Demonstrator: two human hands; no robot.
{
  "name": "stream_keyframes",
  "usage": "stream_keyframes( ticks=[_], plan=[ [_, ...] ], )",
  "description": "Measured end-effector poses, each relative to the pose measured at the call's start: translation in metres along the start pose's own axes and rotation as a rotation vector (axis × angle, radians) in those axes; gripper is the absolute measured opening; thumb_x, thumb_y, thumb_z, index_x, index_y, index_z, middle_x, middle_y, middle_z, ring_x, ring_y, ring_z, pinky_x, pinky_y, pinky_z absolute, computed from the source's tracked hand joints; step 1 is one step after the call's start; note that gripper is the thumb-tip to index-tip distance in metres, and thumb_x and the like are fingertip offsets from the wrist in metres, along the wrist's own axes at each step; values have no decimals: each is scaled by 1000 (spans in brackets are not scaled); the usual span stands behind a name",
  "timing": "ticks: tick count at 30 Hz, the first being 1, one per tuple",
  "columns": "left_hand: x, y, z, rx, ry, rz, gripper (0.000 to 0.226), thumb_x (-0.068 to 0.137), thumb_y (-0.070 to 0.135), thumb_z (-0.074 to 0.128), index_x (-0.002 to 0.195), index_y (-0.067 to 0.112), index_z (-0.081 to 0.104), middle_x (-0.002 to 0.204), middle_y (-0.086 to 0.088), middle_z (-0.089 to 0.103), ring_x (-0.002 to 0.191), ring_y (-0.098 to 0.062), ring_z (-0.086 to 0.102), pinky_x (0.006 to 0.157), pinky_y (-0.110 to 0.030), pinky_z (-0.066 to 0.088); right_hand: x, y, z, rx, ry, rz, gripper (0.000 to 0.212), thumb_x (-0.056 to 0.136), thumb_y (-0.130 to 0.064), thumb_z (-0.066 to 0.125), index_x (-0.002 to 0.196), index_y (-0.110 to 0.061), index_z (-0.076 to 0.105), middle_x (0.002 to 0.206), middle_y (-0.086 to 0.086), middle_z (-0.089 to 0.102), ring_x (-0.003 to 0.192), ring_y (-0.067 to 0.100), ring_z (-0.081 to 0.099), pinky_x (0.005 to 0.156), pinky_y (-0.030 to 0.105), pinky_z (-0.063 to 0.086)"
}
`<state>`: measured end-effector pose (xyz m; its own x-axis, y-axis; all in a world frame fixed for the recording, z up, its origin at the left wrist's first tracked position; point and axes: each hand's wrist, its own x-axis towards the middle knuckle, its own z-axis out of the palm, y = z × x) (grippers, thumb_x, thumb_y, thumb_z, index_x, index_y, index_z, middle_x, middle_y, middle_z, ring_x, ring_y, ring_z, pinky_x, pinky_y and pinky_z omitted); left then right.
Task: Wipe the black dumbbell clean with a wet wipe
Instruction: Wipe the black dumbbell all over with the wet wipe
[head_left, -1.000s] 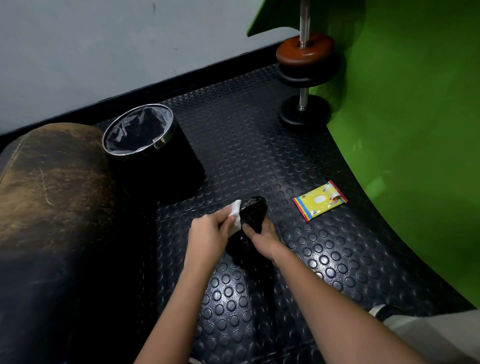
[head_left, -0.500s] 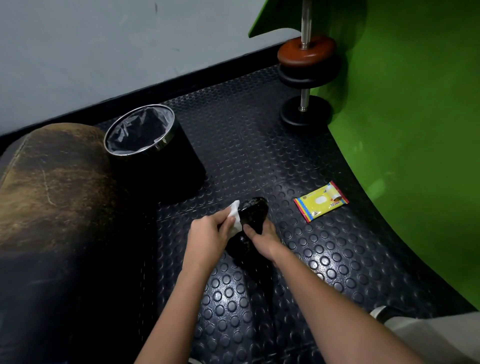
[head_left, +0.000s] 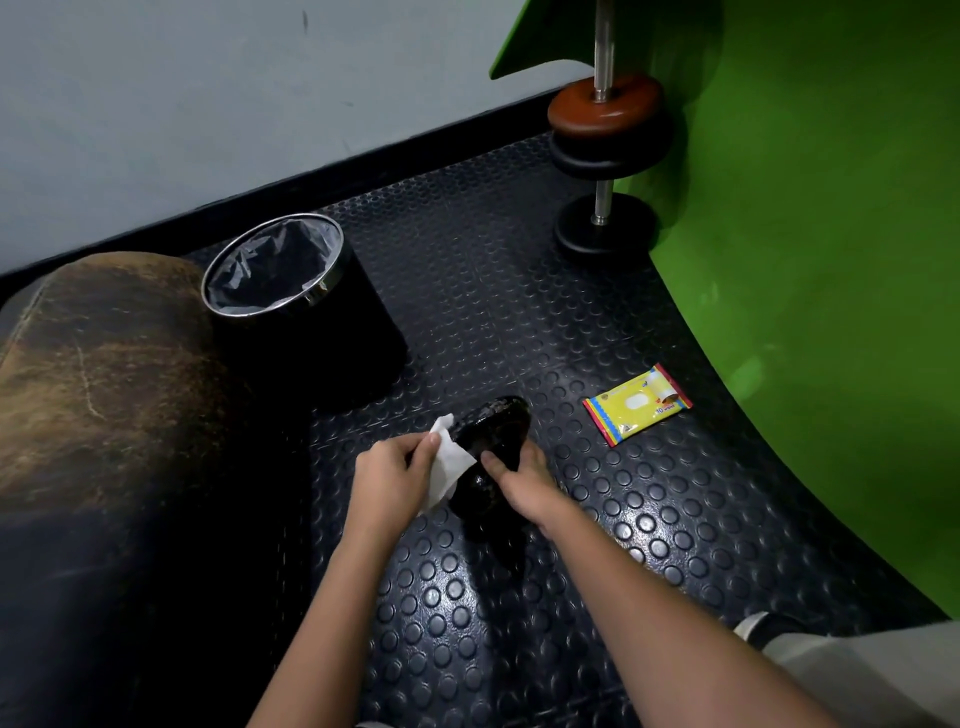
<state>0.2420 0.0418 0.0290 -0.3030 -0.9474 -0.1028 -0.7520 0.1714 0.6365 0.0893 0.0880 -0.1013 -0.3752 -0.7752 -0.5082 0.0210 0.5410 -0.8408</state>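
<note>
Our left hand (head_left: 392, 475) pinches the wipe (head_left: 451, 467) against the dumbbell (head_left: 491, 441) on the mat (head_left: 597, 519); the right hand (head_left: 519, 480) grips the dumbbell's right side. We'd rub firmly and turn it (the underside is likely unwiped). The bin (head_left: 291, 312) is near on the left, with open mat rightward.

Gym corner with studded rubber flooring

A pale grey wall (head_left: 208, 104) with a black skirting strip (head_left: 363, 166) meets the dark, round-studded floor mat (head_left: 493, 291); a bright green curved panel (head_left: 831, 260) fills the right, and a worn brown padded bench (head_left: 93, 374) sits left.
</note>
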Motion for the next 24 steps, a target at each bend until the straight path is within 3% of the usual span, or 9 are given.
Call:
stream_keyframes(
  ticks=[3, 6, 9, 13, 16, 20, 22, 24],
  plan=[
    [2, 11, 6, 30, -10, 51, 33, 100, 37, 53, 76, 25, 71, 50, 6, 54, 51, -8, 51, 49, -21, 35, 0, -1, 0, -20, 17, 4, 77, 93, -49, 59, 156, -20, 24, 161, 2, 20, 146, 27, 31, 119, 40, 28],
    [1, 20, 9, 70, -24, 144, 24, 99, 36, 54, 111, 35, 74, 57, 6, 62, 59, -6, 60, 53, -18, 41, 0, -1, 0, -19, 18, -9, 77, 91, -49, 61, 154, -20, 28, 160, 5, 24, 144, 27, 33, 119, 41, 30],
    [-2, 23, 7, 98, -33, 202, 29, 97, 33, 58, 123, 42, 66, 67, 8, 69, 68, -1, 64, 61, -14, 46, -1, 0, -1, -14, 14, -8, 78, 91, -50, 62, 154, -20, 28, 160, 6, 24, 144, 27, 33, 119, 42, 30],
    [-5, 15, 0, 7, -13, 147, 26, 93, 33, 65, 118, 42, 70, 82, 14, 75, 76, 7, 66, 71, -15, 52, -2, -2, -1, -13, 14, -6, 77, 93, -48, 61, 156, -20, 26, 161, 4, 21, 146, 27, 30, 119, 40, 28],
    [-6, 7, -6, -19, 4, 100, 21, 92, 35, 67, 112, 37, 73, 74, 20, 71, 71, 10, 64, 63, -7, 47, -1, 0, -1, 1, 10, -18, 77, 93, -49, 61, 155, -19, 26, 161, 4, 21, 146, 27, 30, 120, 40, 27],
    [-6, -4, -12, -11, 7, 18, 21, 93, 39, 65, 106, 29, 77, 78, 27, 69, 70, 23, 57, 61, -2, 44, -2, -1, -1, 10, 7, -11, 78, 94, -48, 60, 156, -19, 24, 161, 3, 19, 147, 26, 28, 121, 41, 26],
    [-4, -6, -12, 11, -5, -1, 20, 94, 40, 62, 101, 29, 78, 69, 24, 67, 70, 17, 60, 59, -5, 43, -2, -1, 0, 10, 4, -6, 78, 94, -50, 59, 156, -19, 23, 162, 2, 18, 147, 26, 28, 121, 41, 25],
    [1, -5, -8, 47, -16, -17, 28, 96, 41, 58, 87, 24, 79, 65, 8, 69, 66, 2, 63, 56, -13, 43, -1, -1, 0, 11, 3, -6, 79, 93, -50, 59, 156, -20, 23, 162, 1, 18, 147, 27, 27, 121, 41, 25]
  ],
)
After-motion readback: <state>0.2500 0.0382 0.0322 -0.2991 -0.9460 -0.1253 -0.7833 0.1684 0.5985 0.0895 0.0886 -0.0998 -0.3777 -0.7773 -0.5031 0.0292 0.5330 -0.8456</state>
